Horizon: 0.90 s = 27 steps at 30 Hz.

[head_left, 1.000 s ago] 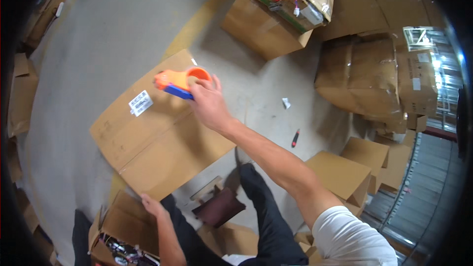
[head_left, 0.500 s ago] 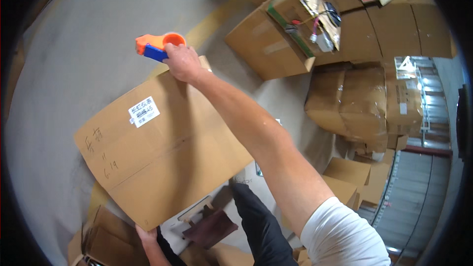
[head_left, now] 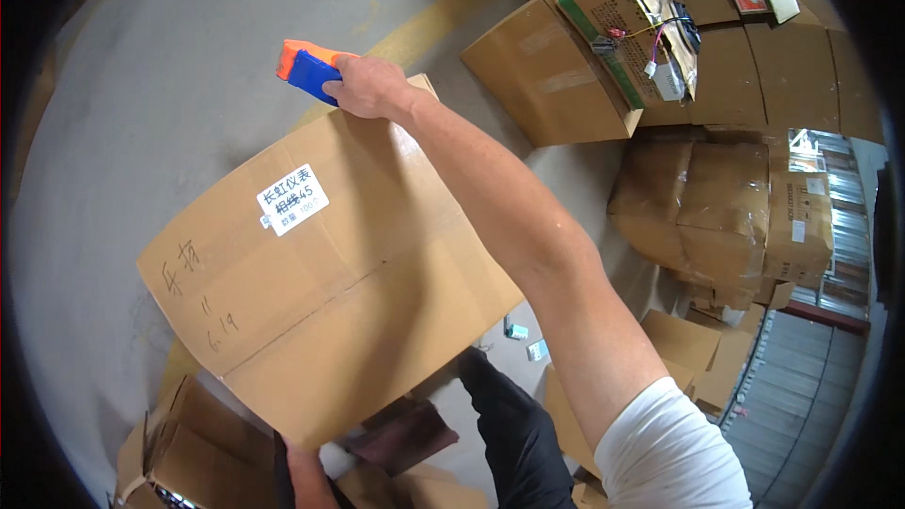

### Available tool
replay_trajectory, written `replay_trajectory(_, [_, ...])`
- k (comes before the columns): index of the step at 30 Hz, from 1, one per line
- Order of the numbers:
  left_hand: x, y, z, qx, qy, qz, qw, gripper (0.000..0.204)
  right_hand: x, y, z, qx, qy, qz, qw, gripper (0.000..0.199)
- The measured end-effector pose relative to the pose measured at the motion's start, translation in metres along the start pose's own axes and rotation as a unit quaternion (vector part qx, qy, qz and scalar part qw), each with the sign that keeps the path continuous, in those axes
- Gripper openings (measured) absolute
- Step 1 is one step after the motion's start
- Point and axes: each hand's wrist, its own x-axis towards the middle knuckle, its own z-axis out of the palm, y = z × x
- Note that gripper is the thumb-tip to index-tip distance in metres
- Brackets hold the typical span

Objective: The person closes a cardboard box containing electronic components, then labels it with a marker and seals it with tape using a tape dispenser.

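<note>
My right hand is closed round an orange and blue tape dispenser, held over the far edge of a large brown cardboard box. The box's closed face is towards me, with a seam across it, a white label and pen marks. My left hand is at the box's near lower corner, its fingers hidden behind the cardboard. My right forearm reaches across the box's right side and throws a shadow on it.
An open carton stands at the lower left. On the right are wrapped boxes and a carton holding flattened cardboard and cables. Small teal-and-white items lie on the floor near my dark-trousered leg. A yellow line crosses the floor.
My right hand with the tape dispenser has moved slightly right and up, and the dispenser has turned. The view has shifted. My left hand is now more hidden behind the box.
</note>
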Motion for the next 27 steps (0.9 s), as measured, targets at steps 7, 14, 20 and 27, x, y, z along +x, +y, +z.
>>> replay_trajectory(7, [-0.012, -0.134, 0.075, -0.090, 0.039, -0.111, 0.989, 0.067, 0.007, 0.019, -0.012, -0.083, -0.001, -0.040, 0.996, 0.051])
replay_trajectory(14, [0.051, -0.226, 0.170, -0.058, 0.043, -0.204, 0.976, 0.059, 0.007, 0.167, -0.098, -0.172, 0.116, 0.004, 0.978, 0.046])
replay_trajectory(20, [0.105, -0.285, 0.268, 0.064, -0.145, -0.183, 0.970, 0.075, -0.081, 0.226, -0.144, 0.141, 0.397, -0.047, 0.906, 0.037])
replay_trajectory(27, [0.072, -0.283, 0.324, 0.177, -0.239, -0.206, 0.932, 0.099, -0.423, 0.294, -0.028, 0.191, 0.408, 0.103, 0.887, 0.038])
